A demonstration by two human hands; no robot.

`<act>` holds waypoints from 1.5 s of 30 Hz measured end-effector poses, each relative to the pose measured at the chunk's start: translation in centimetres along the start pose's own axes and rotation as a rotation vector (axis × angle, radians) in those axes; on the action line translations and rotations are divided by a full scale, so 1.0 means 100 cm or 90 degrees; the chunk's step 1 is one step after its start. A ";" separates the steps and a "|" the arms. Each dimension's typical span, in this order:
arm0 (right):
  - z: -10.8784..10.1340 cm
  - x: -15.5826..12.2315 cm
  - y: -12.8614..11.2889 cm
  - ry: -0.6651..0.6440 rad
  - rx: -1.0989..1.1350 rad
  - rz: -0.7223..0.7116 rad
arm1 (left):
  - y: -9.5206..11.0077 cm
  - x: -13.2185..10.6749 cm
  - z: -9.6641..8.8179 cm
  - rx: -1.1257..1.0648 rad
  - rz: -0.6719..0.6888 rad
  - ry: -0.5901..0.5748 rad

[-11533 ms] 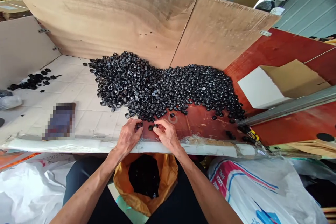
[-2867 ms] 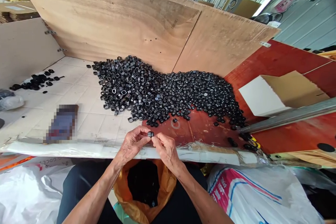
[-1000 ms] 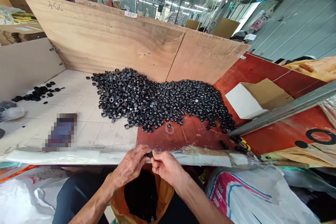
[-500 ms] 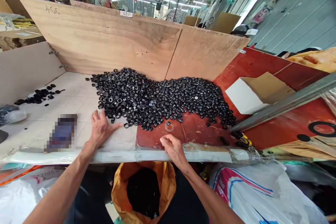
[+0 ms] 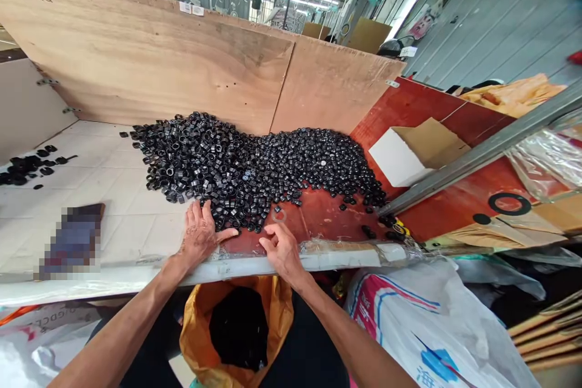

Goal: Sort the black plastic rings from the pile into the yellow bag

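Note:
A large heap of small black hexagonal parts (image 5: pixel 227 170) covers the back of the work surface, possibly plastic or rubber. My left hand (image 5: pixel 199 233) lies with its fingers spread on the white tiled surface (image 5: pixel 127 194), and its thumb reaches the heap's front edge. My right hand (image 5: pixel 282 251) rests on the red board (image 5: pixel 325 218) just in front of the heap, its fingers loosely apart around nothing visible. Below the front edge, an orange bag (image 5: pixel 277 309) holds a mass of black parts.
Plywood boards (image 5: pixel 136 60) wall the back. A few black parts (image 5: pixel 22 167) lie far left, beside a pixelated flat object (image 5: pixel 73 242). To the right are a cardboard box (image 5: pixel 409 154) and a metal rail (image 5: pixel 477 157). A white woven sack (image 5: pixel 431 327) sits lower right.
My hands have parted and moved forward to the heap's front edge. The black part pinched between them earlier no longer shows. The view has swung, shifting the scene left.

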State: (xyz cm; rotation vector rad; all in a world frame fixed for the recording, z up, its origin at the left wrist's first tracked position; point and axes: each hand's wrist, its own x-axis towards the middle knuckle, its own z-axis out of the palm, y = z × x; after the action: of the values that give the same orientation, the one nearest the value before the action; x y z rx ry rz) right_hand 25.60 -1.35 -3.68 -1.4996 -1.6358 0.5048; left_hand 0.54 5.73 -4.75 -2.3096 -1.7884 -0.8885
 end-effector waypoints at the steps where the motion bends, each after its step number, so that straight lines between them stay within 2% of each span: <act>1: 0.002 0.002 -0.001 -0.018 -0.026 -0.029 | 0.002 -0.002 0.000 -0.002 0.003 -0.007; 4: 0.009 0.010 -0.006 -0.048 -0.092 -0.072 | 0.008 -0.008 -0.009 -0.003 0.003 -0.007; 8: 0.015 0.018 -0.009 -0.055 -0.143 -0.089 | 0.016 -0.022 -0.034 -0.042 0.029 0.031; 11: 0.014 0.017 -0.010 -0.069 -0.113 -0.087 | 0.027 -0.034 -0.046 -0.136 0.086 -0.036; 13: 0.010 0.013 -0.012 -0.073 -0.061 -0.090 | 0.035 -0.038 -0.047 -0.166 0.120 -0.112; 15: 0.006 0.009 -0.015 -0.073 -0.007 -0.100 | 0.042 -0.037 -0.044 -0.164 0.112 -0.156; 18: 0.001 0.005 -0.019 -0.076 0.051 -0.127 | 0.050 -0.032 -0.038 -0.147 0.067 -0.168; 24: 0.001 0.005 -0.018 -0.118 0.086 -0.197 | 0.051 -0.031 -0.035 -0.151 0.056 -0.172; 31: 0.002 0.005 -0.028 -0.111 0.141 -0.062 | 0.046 -0.040 -0.034 -0.204 0.069 -0.142; 36: 0.012 0.006 -0.041 -0.133 0.208 -0.096 | 0.046 -0.041 -0.041 -0.278 0.056 -0.122; 39: 0.020 0.004 -0.039 -0.111 0.215 -0.082 | 0.046 -0.039 -0.047 -0.361 0.009 -0.157; 45: 0.027 0.000 -0.033 -0.109 0.293 0.037 | 0.042 -0.036 -0.048 -0.558 -0.085 -0.230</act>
State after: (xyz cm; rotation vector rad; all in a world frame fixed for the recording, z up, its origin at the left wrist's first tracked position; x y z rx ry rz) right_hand 21.44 -1.38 -2.72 -1.1850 -1.4749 0.9906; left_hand 1.98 -0.65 -1.42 -3.0375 -1.9587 -1.6268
